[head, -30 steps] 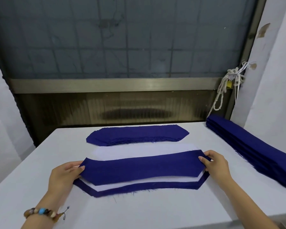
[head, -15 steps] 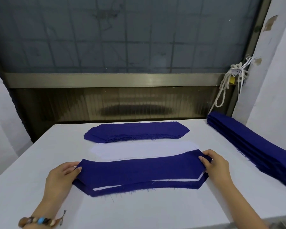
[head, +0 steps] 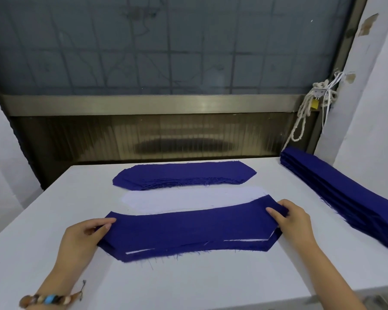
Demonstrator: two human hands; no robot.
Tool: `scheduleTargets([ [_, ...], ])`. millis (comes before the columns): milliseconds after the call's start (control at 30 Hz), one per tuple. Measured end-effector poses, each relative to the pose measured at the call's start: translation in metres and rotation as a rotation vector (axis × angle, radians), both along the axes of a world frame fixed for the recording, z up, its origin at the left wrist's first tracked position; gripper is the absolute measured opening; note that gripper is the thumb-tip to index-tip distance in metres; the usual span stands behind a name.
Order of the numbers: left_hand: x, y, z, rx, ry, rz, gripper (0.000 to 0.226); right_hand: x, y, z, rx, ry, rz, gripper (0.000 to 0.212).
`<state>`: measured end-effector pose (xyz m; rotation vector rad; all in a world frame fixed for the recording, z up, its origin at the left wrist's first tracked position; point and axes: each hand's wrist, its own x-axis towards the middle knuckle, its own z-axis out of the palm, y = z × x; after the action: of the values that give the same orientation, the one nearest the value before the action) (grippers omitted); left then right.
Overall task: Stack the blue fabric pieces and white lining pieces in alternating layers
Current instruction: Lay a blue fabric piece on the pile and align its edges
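On the white table (head: 188, 285), nearest: long dark-blue fabric piece with pointed ends (head: 188, 229), pinched at its left tip by the left hand (head: 85, 233) and gripped at its right by the right hand (head: 293, 222). Long axis left to right, tips pointing sideways, covering a white lining sliver (head: 246, 240). Beyond, white lining pile (head: 188, 199), then dark-blue pile (head: 184, 175). Seemingly early, with many layers left.

Top blue piece (head: 188, 227): long band, angled ends, frayed edges; lies nearly flat on near stack, left end pinched by left hand (head: 83, 236), right end by right hand (head: 293, 222).
White lining (head: 244, 240): thin slivers showing under its near edge.
Lower blue piece (head: 188, 253): near edge showing below the lining.
White lining pile (head: 188, 199): flat, just behind, partly overlapped.
Blue pile (head: 184, 175): same shape, farther back.
Blue stack (head: 345, 193): tall, far right, lying at an angle.
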<state>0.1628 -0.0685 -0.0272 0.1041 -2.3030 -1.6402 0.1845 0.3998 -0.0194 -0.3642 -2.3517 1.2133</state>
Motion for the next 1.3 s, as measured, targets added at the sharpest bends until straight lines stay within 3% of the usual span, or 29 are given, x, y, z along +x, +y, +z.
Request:
scheduleTargets([
  [200, 0.001, -0.007, 0.001, 0.179, -0.056, 0.012, 0.022, 0.003, -0.001, 0.002, -0.025, 0.009, 0.022, 0.016],
  [367, 0.003, -0.001, 0.005, -0.061, -0.012, 0.087, 0.026, 0.004, -0.001, -0.001, 0.074, -0.042, 0.018, 0.013],
  [567, 0.008, 0.005, 0.012, -0.18, 0.01, 0.132, 0.013, 0.003, -0.002, -0.002, 0.12, -0.077, -0.006, 0.014],
  [833, 0.01, 0.009, 0.014, -0.098, -0.001, 0.076, 0.02, 0.003, -0.002, -0.002, 0.106, -0.081, 0.013, 0.011],
  [1033, 0.011, 0.006, 0.013, -0.164, -0.01, 0.021, 0.023, 0.002, -0.001, -0.002, 0.027, -0.034, -0.038, 0.005],
  [1167, 0.009, 0.005, 0.011, -0.277, 0.023, 0.071, 0.022, 0.002, -0.002, -0.004, 0.033, -0.049, -0.078, 0.014],
  [1300, 0.005, 0.002, 0.007, -0.229, 0.031, 0.12, 0.023, 0.001, -0.001, -0.004, 0.066, -0.073, -0.083, 0.019],
])
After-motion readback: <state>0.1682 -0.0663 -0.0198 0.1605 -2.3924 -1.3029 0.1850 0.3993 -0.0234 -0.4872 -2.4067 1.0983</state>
